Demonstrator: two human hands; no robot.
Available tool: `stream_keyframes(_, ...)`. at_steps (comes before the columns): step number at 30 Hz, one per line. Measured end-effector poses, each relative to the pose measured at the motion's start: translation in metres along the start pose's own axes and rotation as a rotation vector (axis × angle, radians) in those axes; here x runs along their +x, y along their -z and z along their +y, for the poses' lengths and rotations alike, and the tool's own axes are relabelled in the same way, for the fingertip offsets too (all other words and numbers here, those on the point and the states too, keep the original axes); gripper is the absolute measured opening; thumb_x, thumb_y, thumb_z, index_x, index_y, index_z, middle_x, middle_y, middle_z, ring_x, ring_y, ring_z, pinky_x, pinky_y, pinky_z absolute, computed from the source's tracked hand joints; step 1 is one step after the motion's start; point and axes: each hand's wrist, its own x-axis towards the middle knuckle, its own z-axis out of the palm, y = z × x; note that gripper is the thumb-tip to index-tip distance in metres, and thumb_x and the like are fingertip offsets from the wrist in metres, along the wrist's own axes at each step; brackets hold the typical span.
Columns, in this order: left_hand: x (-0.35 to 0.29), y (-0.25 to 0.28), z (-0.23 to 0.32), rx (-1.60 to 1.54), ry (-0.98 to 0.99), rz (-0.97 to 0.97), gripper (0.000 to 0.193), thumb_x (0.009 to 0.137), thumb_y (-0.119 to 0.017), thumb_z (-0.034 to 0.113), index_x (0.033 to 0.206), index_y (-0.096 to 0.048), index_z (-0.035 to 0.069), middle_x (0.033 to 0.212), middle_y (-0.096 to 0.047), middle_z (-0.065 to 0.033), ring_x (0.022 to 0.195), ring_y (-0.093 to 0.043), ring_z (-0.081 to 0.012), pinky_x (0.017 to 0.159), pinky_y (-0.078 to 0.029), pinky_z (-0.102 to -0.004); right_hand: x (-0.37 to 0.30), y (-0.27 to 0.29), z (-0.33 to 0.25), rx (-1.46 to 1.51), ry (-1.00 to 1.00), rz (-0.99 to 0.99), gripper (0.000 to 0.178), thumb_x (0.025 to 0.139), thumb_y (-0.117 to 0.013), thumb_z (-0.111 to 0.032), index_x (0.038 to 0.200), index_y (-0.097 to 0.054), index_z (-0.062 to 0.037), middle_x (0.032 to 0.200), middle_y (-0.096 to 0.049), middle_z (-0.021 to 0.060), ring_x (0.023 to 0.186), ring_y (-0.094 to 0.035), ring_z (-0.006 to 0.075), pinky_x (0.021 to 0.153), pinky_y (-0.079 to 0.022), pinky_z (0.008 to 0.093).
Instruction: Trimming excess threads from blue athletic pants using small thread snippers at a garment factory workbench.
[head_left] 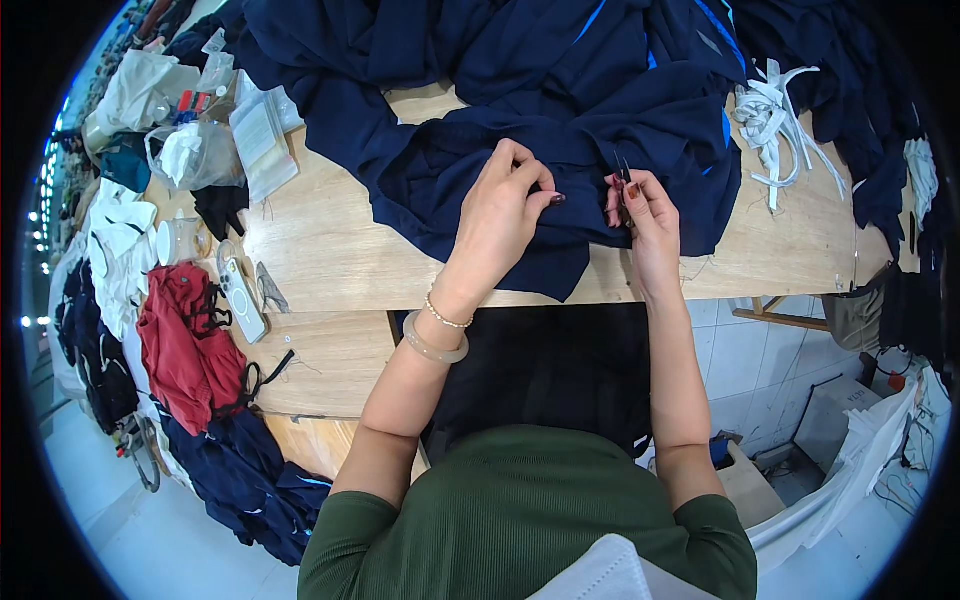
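Note:
Dark navy garments (420, 180) with bright blue piping lie heaped over the wooden table in front of me. My left hand (505, 200) is above the nearest navy cloth, its thumb and fingertips pinched together; whatever is between them is too small to make out. To its right, my right hand (645, 208) grips small dark thread snips (624, 180), their blades pointing away from me over the cloth. The fingers of that hand are wrapped round the handles.
At right lies a bundle of white strips (775, 125). On the left are a phone (241, 295), a red garment (185, 345), plastic bags (195, 155), a clear jar (180, 242) and white cloth (115, 245). The table's near edge (560, 303) runs below my wrists.

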Motion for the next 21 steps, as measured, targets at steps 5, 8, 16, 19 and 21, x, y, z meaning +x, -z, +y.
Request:
stream_keyframes(5,-0.001,0.019,-0.013,-0.294,0.081,0.067,0.006,0.080,-0.061,-0.003,0.085,-0.056,-0.002,0.093,-0.050,-0.0089,0.074,-0.053,-0.0198,0.067,-0.045,-0.0278,0.000,0.002,0.001,0.019,-0.006,0.007,0.024,0.097,-0.053,-0.022,0.101,-0.059,0.0006,0.076,-0.056,0.0004,0.067,-0.047,0.0060,0.063,-0.038,0.0192)
stream_keyframes(8,-0.004,0.038,-0.032,-0.140,0.061,0.343,0.005,0.081,-0.059,-0.004,0.083,-0.055,-0.001,0.091,-0.050,-0.0094,0.073,-0.052,-0.0188,0.067,-0.045,-0.0273,0.000,0.002,0.000,0.025,-0.007,0.000,0.026,0.097,-0.053,-0.024,0.100,-0.059,0.0005,0.076,-0.056,0.0003,0.067,-0.047,0.0061,0.063,-0.038,0.0195)
stream_keyframes(16,0.006,0.031,-0.003,-0.177,0.093,0.191,0.011,0.084,-0.065,0.008,0.089,-0.064,-0.002,0.091,-0.056,-0.0107,0.074,-0.058,-0.0198,0.066,-0.046,-0.0285,0.000,0.000,-0.001,0.004,-0.006,0.004,0.025,0.097,-0.052,-0.024,0.100,-0.060,-0.0007,0.076,-0.056,0.0002,0.066,-0.046,0.0061,0.062,-0.036,0.0190)
stream_keyframes(19,0.011,0.002,0.009,-0.130,0.113,0.032,0.019,0.078,-0.071,0.009,0.093,-0.067,-0.001,0.092,-0.057,-0.0112,0.072,-0.060,-0.0215,0.065,-0.047,-0.0312,0.000,0.004,-0.007,0.001,-0.019,-0.045,0.018,0.094,-0.058,-0.017,0.102,-0.059,-0.0006,0.078,-0.058,0.0008,0.070,-0.050,0.0059,0.066,-0.040,0.0190)
stream_keyframes(21,0.012,-0.004,0.007,-0.136,0.111,0.008,0.017,0.077,-0.070,0.006,0.093,-0.067,-0.001,0.089,-0.057,-0.0105,0.069,-0.059,-0.0196,0.064,-0.047,-0.0302,-0.003,-0.001,-0.015,-0.059,0.009,-0.021,0.016,0.090,-0.061,-0.013,0.101,-0.060,-0.0004,0.079,-0.059,0.0011,0.073,-0.052,0.0064,0.069,-0.042,0.0196)
